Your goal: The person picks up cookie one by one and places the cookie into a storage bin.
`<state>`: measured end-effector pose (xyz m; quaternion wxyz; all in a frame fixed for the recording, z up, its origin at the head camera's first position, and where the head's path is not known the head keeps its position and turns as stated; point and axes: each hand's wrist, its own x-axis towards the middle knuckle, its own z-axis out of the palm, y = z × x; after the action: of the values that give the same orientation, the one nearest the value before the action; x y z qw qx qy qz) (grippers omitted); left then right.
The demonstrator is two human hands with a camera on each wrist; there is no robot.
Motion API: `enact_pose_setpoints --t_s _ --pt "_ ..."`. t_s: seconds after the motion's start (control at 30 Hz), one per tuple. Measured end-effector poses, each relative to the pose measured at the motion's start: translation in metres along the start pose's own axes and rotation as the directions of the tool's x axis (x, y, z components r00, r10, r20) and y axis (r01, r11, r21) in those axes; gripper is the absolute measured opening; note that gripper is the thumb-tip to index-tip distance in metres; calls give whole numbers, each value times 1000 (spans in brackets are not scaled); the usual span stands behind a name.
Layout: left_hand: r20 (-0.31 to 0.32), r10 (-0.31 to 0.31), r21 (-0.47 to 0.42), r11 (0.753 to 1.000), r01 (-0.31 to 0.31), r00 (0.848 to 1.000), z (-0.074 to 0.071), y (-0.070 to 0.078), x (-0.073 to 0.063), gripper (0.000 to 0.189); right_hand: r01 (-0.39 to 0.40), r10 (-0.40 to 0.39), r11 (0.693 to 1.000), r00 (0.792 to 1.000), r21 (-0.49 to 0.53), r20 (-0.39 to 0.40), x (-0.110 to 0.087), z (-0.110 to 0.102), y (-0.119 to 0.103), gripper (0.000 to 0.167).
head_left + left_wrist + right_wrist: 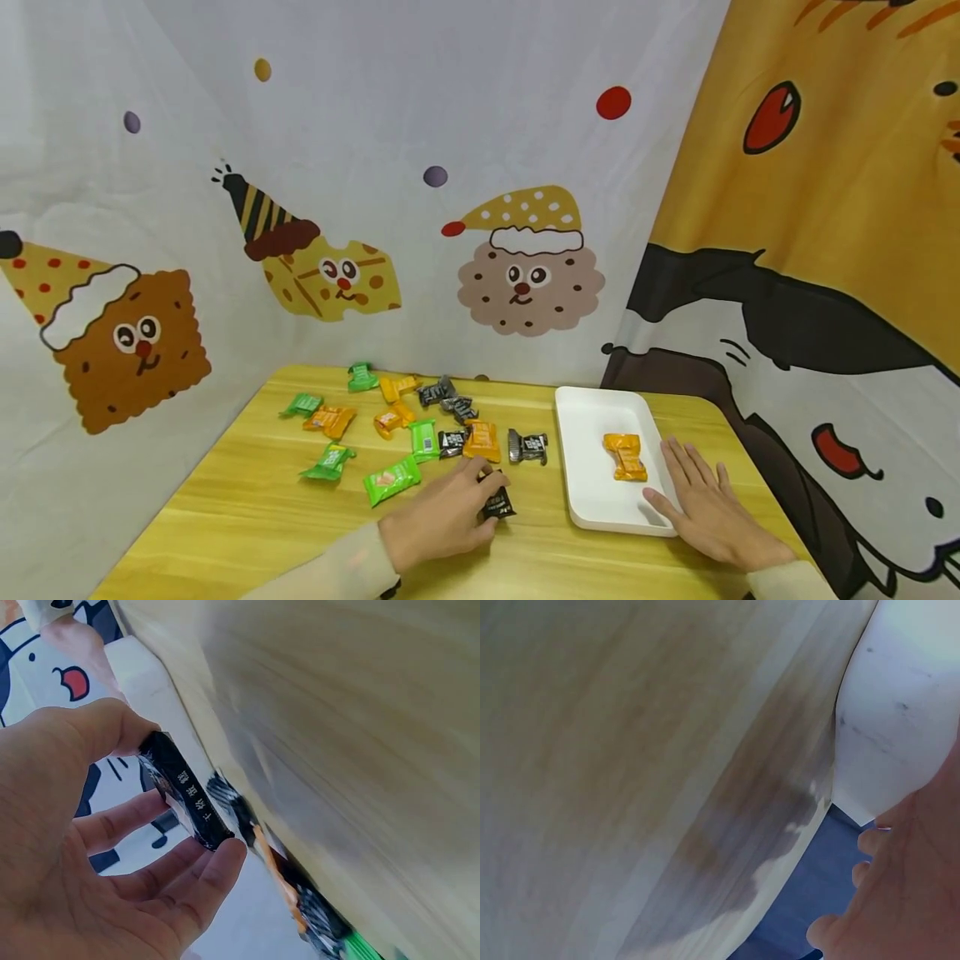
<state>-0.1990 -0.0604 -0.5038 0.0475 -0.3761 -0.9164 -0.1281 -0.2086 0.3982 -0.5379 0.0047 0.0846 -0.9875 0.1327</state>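
My left hand (448,514) holds a small black-wrapped candy (498,502) between thumb and fingers, low over the table. In the left wrist view the thumb and fingers pinch this black packet (186,791) at its ends, pale lettering on its side. With fingers spread straight, my right hand (708,508) lies at the right side of a white tray (592,508), its thumb at the rim. One orange-wrapped candy (626,457) lies inside that tray. In the right wrist view, the hand (900,877) appears beside the tray's white wall (892,712).
Left of the tray several wrapped candies lie scattered: black ones such as one packet (528,447), orange ones (482,440) and green ones (392,481). A printed cloth (420,108) hangs behind the wooden table (247,500).
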Motion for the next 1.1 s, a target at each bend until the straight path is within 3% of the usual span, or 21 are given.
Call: enact_pose_setpoints --t_s 0.17,0.43,0.9,1.1 --pt "-24 44 4 999 -44 999 2 11 12 57 -4 4 1000 1000 10 11 0 1 0 106" --pt "-44 63 14 998 -63 997 3 26 35 56 -3 3 1000 1000 14 8 1 0 0 106" --pt "-68 136 67 989 -132 988 8 58 85 55 15 -15 999 1000 37 11 -2 -2 0 103" --pt "-99 188 123 977 -176 977 6 74 106 54 25 -25 999 1000 25 5 -1 -2 -1 101"
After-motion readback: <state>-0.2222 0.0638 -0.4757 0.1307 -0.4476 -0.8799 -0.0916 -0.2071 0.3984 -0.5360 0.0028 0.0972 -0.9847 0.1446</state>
